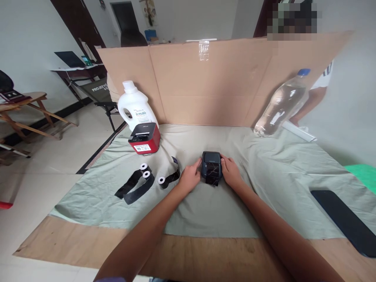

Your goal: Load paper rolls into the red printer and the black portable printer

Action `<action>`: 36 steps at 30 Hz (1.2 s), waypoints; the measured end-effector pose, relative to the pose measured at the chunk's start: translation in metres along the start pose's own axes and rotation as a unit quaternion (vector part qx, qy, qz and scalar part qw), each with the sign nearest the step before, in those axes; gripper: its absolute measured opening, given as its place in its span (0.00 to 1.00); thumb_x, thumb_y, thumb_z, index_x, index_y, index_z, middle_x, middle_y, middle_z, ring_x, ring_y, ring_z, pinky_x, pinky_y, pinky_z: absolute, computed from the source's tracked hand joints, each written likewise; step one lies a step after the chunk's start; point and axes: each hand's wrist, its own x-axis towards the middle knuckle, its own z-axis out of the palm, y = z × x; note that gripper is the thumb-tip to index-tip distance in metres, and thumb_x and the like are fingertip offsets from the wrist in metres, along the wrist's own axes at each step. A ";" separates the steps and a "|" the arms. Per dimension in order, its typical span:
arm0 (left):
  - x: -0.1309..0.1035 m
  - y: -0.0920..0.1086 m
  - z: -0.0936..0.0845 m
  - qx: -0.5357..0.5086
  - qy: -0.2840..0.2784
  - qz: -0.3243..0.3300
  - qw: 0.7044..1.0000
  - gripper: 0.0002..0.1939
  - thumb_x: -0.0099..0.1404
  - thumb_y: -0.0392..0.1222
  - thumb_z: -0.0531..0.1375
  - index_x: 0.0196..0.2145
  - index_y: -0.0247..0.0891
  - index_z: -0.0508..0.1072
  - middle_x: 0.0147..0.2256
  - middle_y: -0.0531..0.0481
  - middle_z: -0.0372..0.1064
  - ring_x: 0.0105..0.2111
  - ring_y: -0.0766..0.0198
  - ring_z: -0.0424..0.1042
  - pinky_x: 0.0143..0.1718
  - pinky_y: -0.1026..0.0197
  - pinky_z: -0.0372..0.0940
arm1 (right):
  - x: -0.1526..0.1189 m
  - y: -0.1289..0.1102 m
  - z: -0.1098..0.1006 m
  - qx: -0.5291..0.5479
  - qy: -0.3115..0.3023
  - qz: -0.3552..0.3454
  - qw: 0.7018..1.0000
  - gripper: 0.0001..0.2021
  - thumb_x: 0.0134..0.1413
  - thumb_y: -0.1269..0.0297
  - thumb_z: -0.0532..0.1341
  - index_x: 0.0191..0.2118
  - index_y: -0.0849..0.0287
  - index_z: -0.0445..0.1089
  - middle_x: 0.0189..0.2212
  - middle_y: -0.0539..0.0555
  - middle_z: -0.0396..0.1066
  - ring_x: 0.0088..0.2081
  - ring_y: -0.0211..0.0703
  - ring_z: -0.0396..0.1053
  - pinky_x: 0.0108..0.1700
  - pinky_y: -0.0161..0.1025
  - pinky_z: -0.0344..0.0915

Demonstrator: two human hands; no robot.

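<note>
Two hands (190, 178) touch one black device (212, 158).

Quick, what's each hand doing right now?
Left hand: fingers partly curled, at the left side of the small dark device; firm grip can't be told.
Right hand: against its right side; whether closed on it can't be told.

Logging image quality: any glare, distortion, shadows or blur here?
Head view: highlights glint on the clear bottle; wide-angle stretch toward the edges, as in the dark flat slab; pixelated block at upper right; soft shadows on the green cloth; fine print on the red printer illegible.
</note>
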 end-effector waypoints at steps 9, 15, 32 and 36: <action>-0.003 0.008 -0.002 0.095 -0.010 -0.023 0.995 0.36 0.62 0.30 0.53 0.68 0.42 0.59 0.52 0.42 0.75 0.49 0.54 0.76 0.55 0.55 0.67 | 0.000 -0.001 -0.002 0.012 -0.004 0.004 1.000 0.24 0.71 0.58 0.41 0.60 0.58 0.68 0.44 0.61 0.74 0.48 0.50 0.69 0.55 0.46 0.64; -0.003 0.008 -0.004 0.139 -0.014 -0.023 0.990 0.36 0.63 0.30 0.53 0.69 0.44 0.59 0.48 0.41 0.78 0.45 0.53 0.78 0.51 0.54 0.70 | 0.000 -0.004 -0.004 0.008 -0.014 0.021 1.000 0.24 0.71 0.59 0.41 0.61 0.57 0.67 0.43 0.60 0.73 0.49 0.50 0.69 0.54 0.46 0.64; -0.003 0.016 -0.007 0.205 -0.024 -0.043 0.978 0.33 0.66 0.34 0.53 0.68 0.45 0.60 0.44 0.43 0.79 0.41 0.51 0.79 0.47 0.54 0.70 | -0.001 -0.007 -0.004 0.006 -0.022 0.037 0.999 0.25 0.71 0.60 0.41 0.62 0.59 0.66 0.44 0.62 0.73 0.49 0.50 0.69 0.57 0.47 0.63; -0.004 0.015 -0.005 0.111 0.010 -0.047 0.993 0.26 0.72 0.43 0.51 0.66 0.43 0.65 0.51 0.44 0.77 0.48 0.52 0.77 0.52 0.55 0.68 | -0.002 -0.003 -0.003 0.043 -0.009 0.044 0.998 0.24 0.70 0.59 0.43 0.62 0.59 0.65 0.50 0.62 0.72 0.54 0.50 0.68 0.60 0.50 0.61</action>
